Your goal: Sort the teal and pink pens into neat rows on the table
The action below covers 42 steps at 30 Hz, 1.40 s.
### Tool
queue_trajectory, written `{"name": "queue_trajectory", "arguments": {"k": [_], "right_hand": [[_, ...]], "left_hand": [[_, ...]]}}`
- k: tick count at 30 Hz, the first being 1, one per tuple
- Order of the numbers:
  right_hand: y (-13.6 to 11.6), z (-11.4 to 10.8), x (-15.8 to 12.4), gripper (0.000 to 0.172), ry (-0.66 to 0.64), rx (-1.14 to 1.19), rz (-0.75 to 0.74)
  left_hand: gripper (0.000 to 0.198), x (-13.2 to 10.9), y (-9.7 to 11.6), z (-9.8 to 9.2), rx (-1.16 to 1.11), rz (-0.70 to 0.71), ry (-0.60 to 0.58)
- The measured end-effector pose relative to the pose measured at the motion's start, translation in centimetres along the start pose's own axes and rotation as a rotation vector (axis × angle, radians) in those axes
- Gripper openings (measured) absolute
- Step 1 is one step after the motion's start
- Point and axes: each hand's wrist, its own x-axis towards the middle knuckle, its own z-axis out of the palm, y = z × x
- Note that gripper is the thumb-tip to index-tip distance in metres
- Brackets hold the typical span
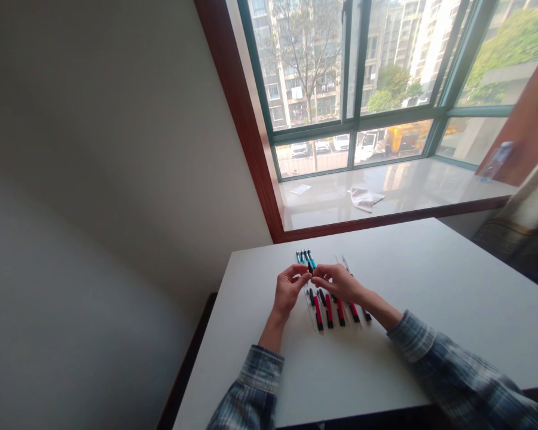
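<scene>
My left hand [287, 289] and my right hand [341, 282] meet above the white table. Between their fingertips they pinch a small black pen part [310, 269]; its exact kind is too small to tell. Just beyond the fingers lies a row of teal pens [305, 256] with clear and black ends. Under and in front of the hands, several red and black pen barrels [329, 310] are laid side by side. Short black pen pieces [312, 297] and thin pale refills [311, 310] lie among them. My right hand partly covers this group.
The white table [251, 382] reaches to a windowsill [323, 206], where a crumpled white cloth or paper [365, 199] and a flat white slip [300, 189] lie. A clear bottle [495, 161] stands at the sill's right end. The wall [138, 167] rises on the left, a curtain [520, 209] on the right.
</scene>
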Motion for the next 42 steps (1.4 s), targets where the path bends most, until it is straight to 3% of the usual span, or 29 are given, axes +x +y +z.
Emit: {"name": "queue_trajectory", "arguments": {"k": [10, 14, 17, 21, 23, 25, 30, 34, 42], "right_hand": [[0.0, 0.1, -0.1, 0.038, -0.002, -0.158, -0.029], [0.2, -0.1, 0.1, 0.033, -0.010, -0.170, -0.046], [1.5, -1.8, 0.3, 0.028, 0.073, -0.230, -0.044], [4.2, -5.9, 0.0, 0.023, 0.221, -0.365, 0.075], [5.2, -7.9, -0.4, 0.031, 0.178, -0.398, 0.127], [5.8, -9.4, -0.9, 0.050, 0.081, -0.367, 0.166], [6.1, -10.9, -1.8, 0.086, -0.110, -0.244, 0.256], [6.2, -11.0, -2.0, 0.092, -0.181, -0.213, 0.302], [6.5, -10.9, -2.0, 0.083, -0.197, -0.264, 0.311]], "left_hand": [[0.027, 0.0, 0.1, 0.2, 0.060, -0.012, -0.089], [0.026, 0.0, -0.3, 0.2, 0.059, -0.003, -0.051], [0.028, 0.1, -0.5, 0.1, 0.029, -0.006, 0.018], [0.031, 0.1, -0.5, -0.2, 0.028, -0.019, 0.077], [0.034, 0.1, -0.5, -0.3, 0.038, -0.035, 0.082], [0.036, 0.1, -0.5, -0.3, 0.029, -0.051, 0.081], [0.032, 0.1, -0.3, -0.4, 0.005, -0.070, 0.118], [0.035, 0.1, -0.3, -0.5, -0.010, -0.084, 0.145], [0.048, 0.1, -0.5, -0.5, -0.158, -0.132, 0.145]]}}
